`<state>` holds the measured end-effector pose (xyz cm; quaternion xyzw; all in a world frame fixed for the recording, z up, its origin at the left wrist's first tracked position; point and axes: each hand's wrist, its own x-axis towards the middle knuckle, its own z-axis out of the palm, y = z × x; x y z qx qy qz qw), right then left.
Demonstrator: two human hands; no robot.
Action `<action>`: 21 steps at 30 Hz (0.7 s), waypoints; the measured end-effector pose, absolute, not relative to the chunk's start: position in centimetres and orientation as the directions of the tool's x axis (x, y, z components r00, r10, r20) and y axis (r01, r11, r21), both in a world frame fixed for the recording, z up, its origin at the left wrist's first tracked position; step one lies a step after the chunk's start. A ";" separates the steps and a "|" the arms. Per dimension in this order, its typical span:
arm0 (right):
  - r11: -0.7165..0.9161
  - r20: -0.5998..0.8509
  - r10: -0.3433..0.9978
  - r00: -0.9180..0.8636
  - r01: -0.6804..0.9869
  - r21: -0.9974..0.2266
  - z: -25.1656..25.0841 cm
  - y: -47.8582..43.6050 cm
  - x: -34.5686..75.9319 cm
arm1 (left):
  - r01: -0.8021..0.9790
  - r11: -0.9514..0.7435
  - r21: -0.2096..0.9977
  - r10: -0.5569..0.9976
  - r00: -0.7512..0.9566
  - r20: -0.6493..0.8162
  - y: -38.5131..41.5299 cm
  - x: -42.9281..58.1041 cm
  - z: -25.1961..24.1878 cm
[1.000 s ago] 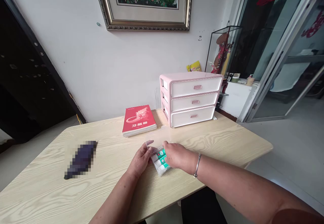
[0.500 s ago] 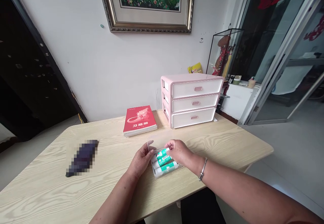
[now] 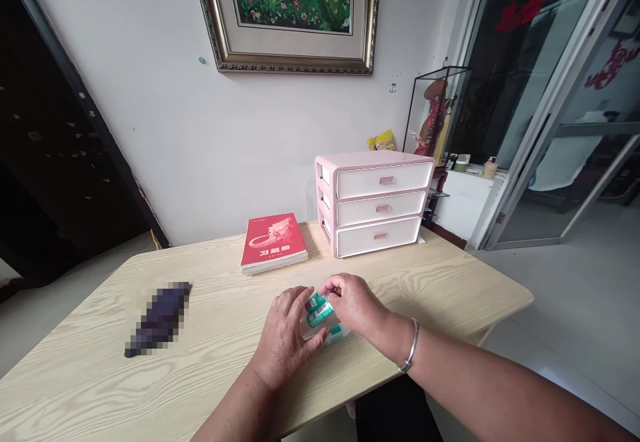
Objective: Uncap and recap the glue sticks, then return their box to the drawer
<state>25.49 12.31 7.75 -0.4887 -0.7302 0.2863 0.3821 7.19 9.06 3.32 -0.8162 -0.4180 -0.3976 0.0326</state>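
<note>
A small clear plastic box (image 3: 320, 319) with several green-and-white tubes in it lies on the light wooden table (image 3: 225, 335) near the front edge. My left hand (image 3: 287, 335) covers the box's left side, fingers curled on it. My right hand (image 3: 353, 305), with a silver bangle on the wrist, grips the box from the right, fingertips pinched at its top. Most of the box is hidden under both hands.
A red book (image 3: 274, 242) lies behind the hands. A pink three-drawer organizer (image 3: 375, 202), all drawers closed, stands at the back right. A dark blurred object (image 3: 159, 317) lies at the left. A framed picture (image 3: 295, 12) hangs on the wall.
My left hand has moved from the box's left edge onto its top. My right hand has closed over the right side, so the tubes are now mostly covered.
</note>
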 end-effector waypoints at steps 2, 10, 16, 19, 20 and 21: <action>0.393 0.317 0.918 -0.236 0.459 -0.797 8.3 11.7 25.1 | 0.728 -0.629 0.273 0.679 0.342 0.650 9.2 7.6 3.1; 0.478 0.437 0.878 -0.195 0.328 -0.814 9.0 10.9 25.0 | 0.785 -0.455 0.421 0.815 0.177 0.552 9.5 4.8 3.5; 0.372 0.357 0.927 -0.113 0.383 -0.845 6.5 12.7 27.3 | 0.895 0.069 0.440 0.883 -0.260 0.392 12.2 0.7 5.5; 0.296 0.246 0.954 -0.170 0.419 -0.858 5.7 13.1 27.7 | 0.943 0.124 0.310 0.951 -0.202 0.234 14.6 0.1 5.4; 0.289 0.214 0.953 -0.215 0.437 -0.852 5.7 13.0 27.8 | 0.950 0.108 0.292 0.965 -0.171 0.199 15.3 0.1 5.1; 0.299 0.190 0.944 -0.269 0.461 -0.835 5.8 12.8 27.8 | 0.956 0.089 0.281 0.975 -0.141 0.174 16.1 0.2 4.8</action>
